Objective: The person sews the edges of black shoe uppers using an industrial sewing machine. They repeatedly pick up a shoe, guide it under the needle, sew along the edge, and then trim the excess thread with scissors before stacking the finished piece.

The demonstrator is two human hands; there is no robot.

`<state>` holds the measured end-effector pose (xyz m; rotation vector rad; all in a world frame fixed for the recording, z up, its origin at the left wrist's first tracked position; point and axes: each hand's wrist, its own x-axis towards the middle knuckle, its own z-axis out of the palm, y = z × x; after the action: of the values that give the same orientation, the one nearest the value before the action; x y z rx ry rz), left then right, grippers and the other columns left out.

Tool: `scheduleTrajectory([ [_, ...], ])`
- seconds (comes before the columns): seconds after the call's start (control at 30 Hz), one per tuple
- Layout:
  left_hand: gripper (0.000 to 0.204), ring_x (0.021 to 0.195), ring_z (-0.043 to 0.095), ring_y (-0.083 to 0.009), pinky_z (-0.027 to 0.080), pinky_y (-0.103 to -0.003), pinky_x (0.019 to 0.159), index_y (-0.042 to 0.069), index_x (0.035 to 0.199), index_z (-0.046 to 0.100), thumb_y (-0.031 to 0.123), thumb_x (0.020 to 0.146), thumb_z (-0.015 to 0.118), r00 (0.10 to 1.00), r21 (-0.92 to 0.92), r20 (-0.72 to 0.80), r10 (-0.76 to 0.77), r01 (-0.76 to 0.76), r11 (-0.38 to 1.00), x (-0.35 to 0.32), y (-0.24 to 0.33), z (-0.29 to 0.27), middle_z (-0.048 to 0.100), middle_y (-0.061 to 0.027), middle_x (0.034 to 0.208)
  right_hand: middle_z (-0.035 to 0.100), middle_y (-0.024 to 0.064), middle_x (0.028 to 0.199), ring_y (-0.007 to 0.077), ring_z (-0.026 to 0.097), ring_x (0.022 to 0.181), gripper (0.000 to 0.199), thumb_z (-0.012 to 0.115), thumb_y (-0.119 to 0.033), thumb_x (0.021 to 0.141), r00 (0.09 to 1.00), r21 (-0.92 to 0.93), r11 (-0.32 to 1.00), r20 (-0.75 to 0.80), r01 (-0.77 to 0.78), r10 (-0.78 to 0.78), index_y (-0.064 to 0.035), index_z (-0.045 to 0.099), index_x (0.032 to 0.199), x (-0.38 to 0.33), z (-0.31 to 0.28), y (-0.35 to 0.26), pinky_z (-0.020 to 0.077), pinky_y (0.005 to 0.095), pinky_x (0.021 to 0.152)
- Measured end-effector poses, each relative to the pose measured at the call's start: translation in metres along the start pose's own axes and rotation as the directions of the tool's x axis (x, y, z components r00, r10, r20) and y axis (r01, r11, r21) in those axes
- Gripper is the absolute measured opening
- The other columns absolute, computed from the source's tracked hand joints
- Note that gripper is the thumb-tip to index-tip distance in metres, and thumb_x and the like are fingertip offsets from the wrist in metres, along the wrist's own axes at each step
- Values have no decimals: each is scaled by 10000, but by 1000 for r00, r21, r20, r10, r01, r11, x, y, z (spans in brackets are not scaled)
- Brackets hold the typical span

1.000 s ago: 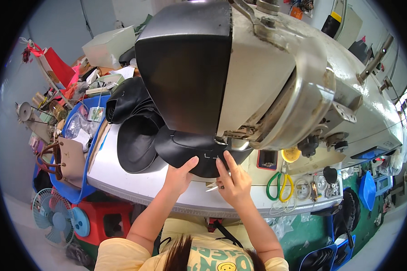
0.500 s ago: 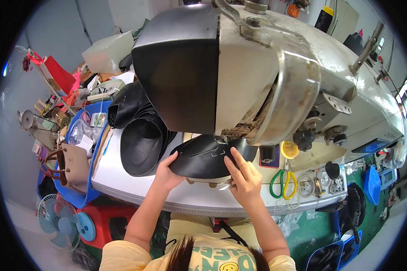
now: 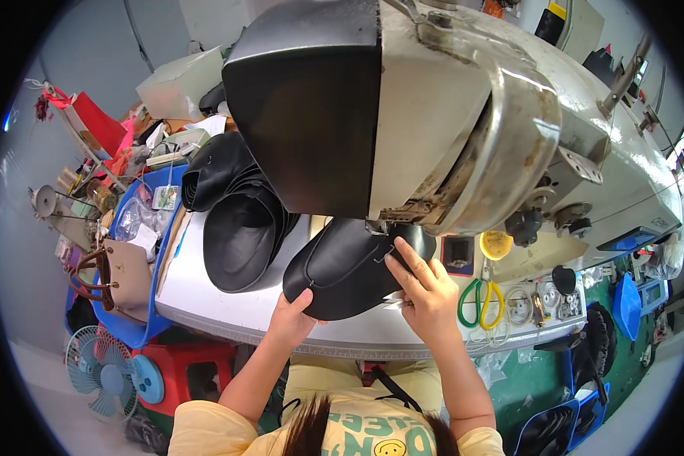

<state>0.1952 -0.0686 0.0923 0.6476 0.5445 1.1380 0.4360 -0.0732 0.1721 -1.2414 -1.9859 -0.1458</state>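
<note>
A black leather shoe upper [image 3: 342, 266] lies under the sewing machine's needle area [image 3: 378, 226], where its far edge is partly hidden by the machine head. My left hand [image 3: 290, 319] pinches the near left rim, thumb on top and fingers beneath. Two fingers of my right hand [image 3: 425, 292] press flat on the upper's right side, close to a small pale stitched mark. Small silver blades, like thread snips [image 3: 393, 299], stick out from under my right palm; the rest of them is hidden.
The large sewing machine [image 3: 463, 129] fills the top. Stacked black uppers [image 3: 239, 243] stand left on the white table [image 3: 182, 281]. Green-and-yellow-handled scissors [image 3: 481, 304], a yellow round piece [image 3: 495, 245] and bobbins [image 3: 519, 304] lie right. A blue bin [image 3: 133, 327] and fan [image 3: 102, 372] are left.
The upper has turned, its left end swinging toward me, showing more of its curved seam. My left hand came nearer with it; my right hand shifted slightly right.
</note>
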Motion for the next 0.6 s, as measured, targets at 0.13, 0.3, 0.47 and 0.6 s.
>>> scheduleTrajectory([
  [0.13, 385, 749, 635, -204, 501, -305, 544, 56, 1228, 491, 199, 891, 612, 999, 75, -24, 45, -43, 996, -10, -12, 8, 633, -98, 987, 602, 35, 1248, 262, 626, 932, 625, 617, 104, 511, 1000, 133, 991, 19, -24, 21, -120, 671, 1092, 3, -2, 9, 538, 302, 665],
  [0.3, 341, 696, 638, -215, 502, -303, 548, 42, 1209, 488, 175, 909, 583, 1000, 28, -2, 9, -9, 1000, -21, -24, 20, 650, -119, 923, 611, 68, 1225, 279, 628, 974, 658, 597, 126, 510, 1000, 173, 985, -8, 25, -24, -134, 664, 1111, 6, -3, 21, 545, 306, 656],
  [0.47, 221, 635, 624, -191, 488, -293, 534, 37, 1102, 541, 168, 925, 567, 998, 61, -64, 24, -20, 998, -27, -33, 26, 656, -110, 891, 612, 85, 1221, 248, 629, 905, 685, 562, 157, 514, 1000, 228, 974, 17, 4, -9, -138, 663, 1124, 9, -4, 26, 528, 288, 625],
  [0.6, 174, 604, 611, -164, 474, -273, 516, 36, 1038, 572, 171, 930, 573, 986, 106, -158, 50, -34, 994, -38, -43, 47, 653, -85, 839, 596, 103, 1249, 270, 601, 1045, 692, 452, 215, 541, 989, 387, 912, 116, -134, 96, -102, 666, 1117, 7, -4, 33, 482, 303, 801],
])
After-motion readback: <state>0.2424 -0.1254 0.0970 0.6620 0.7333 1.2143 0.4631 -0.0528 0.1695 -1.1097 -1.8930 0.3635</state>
